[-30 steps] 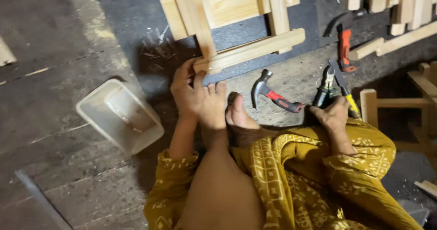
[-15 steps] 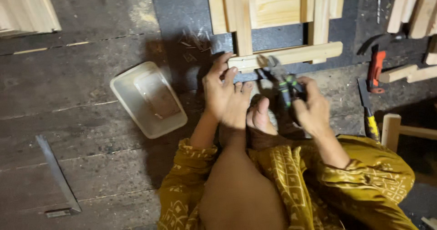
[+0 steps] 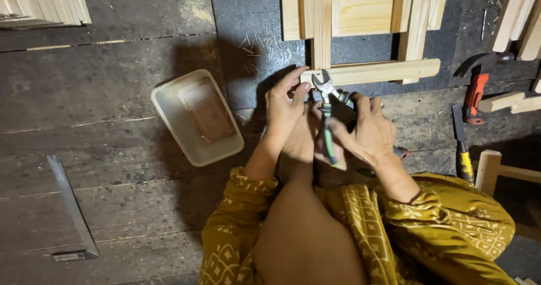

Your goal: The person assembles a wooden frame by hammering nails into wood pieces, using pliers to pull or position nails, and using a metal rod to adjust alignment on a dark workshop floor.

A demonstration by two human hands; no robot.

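Holding the pliers (image 3: 325,113) clamped in your right hand (image 3: 369,133), you point their head up at the wooden bar (image 3: 375,72) lying crosswise, where your left hand (image 3: 287,107) pinches its near end

Your right hand (image 3: 369,130) grips pliers (image 3: 326,113) at the wooden bar (image 3: 383,71); your left hand (image 3: 287,110) steadies its end, plastic tray (image 3: 174,121) beside.

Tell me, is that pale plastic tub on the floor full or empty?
Nearly empty. The tub lies open-topped on the dark floorboards, its pale walls bare; only a flat brownish block or patch shows on its bottom, and I cannot tell what that is.
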